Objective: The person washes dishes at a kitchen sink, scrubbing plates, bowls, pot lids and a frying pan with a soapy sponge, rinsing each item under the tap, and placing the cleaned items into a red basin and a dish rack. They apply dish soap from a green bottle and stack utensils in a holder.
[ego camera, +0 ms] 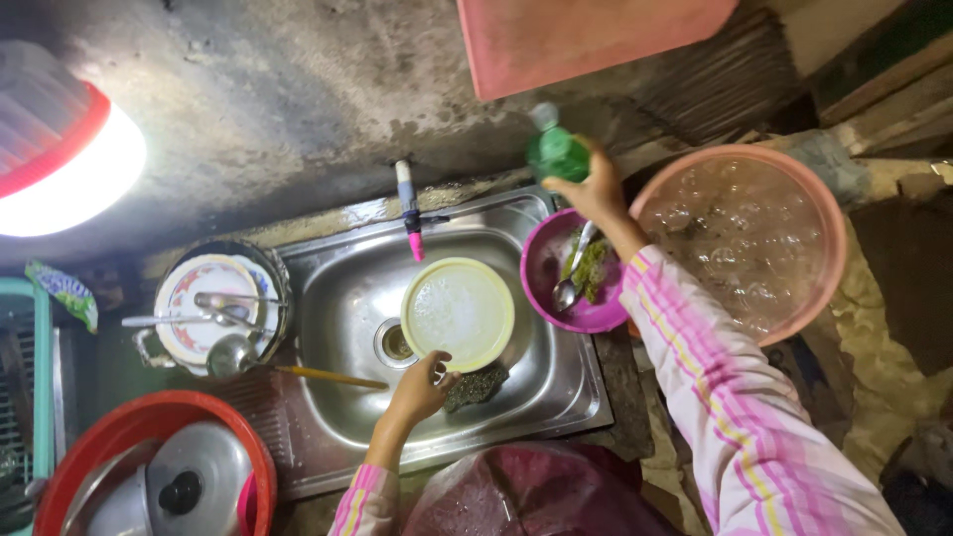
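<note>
My left hand (422,389) holds a pale yellow plate (458,313) by its near edge over the steel sink (347,288). A dark scrubbing sponge (476,386) lies just right of that hand in the sink. My right hand (593,191) reaches out and grips a green bottle (556,151) at the sink's far right corner. Below that hand sits a magenta bowl (556,268) with a spoon (571,278) and a green scourer (593,270) inside.
A large pink basin (824,228) of soapy water stands right of the sink. A pot (223,313) with plates, spoons and a ladle sits left. A red basin (129,427) with metal lids is near left. A pink-tipped tap (409,213) hangs over the sink. A bright lamp (69,159) glares at left.
</note>
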`<control>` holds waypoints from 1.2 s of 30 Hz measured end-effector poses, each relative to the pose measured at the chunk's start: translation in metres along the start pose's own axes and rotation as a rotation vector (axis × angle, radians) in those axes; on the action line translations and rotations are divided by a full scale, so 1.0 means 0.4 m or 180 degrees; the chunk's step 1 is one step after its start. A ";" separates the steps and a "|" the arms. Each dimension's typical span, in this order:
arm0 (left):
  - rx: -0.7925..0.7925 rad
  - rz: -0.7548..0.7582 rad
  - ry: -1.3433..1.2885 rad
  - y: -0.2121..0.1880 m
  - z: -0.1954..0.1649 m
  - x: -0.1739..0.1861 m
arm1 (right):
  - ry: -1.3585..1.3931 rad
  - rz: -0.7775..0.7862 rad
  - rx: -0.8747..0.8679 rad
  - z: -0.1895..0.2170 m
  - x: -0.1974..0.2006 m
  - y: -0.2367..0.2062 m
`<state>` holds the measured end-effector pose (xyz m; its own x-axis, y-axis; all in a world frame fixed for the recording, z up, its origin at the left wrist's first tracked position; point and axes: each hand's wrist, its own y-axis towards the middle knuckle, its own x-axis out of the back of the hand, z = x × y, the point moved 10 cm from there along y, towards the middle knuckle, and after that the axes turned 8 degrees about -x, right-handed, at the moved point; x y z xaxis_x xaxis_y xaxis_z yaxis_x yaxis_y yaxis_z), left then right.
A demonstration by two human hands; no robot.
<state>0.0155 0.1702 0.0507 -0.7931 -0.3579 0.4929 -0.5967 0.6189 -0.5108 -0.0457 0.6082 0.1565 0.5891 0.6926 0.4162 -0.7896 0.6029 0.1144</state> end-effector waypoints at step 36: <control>-0.2586 0.1096 0.4294 0.526 -0.512 -0.451 | -0.2636 0.1178 -0.1205 -0.459 -0.020 -0.386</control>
<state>0.0581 0.5081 -0.0012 0.0735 0.4435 0.8933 0.1458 0.8813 -0.4496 0.1029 0.5822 -0.0302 -0.1051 0.4538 0.8849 -0.7076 0.5910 -0.3872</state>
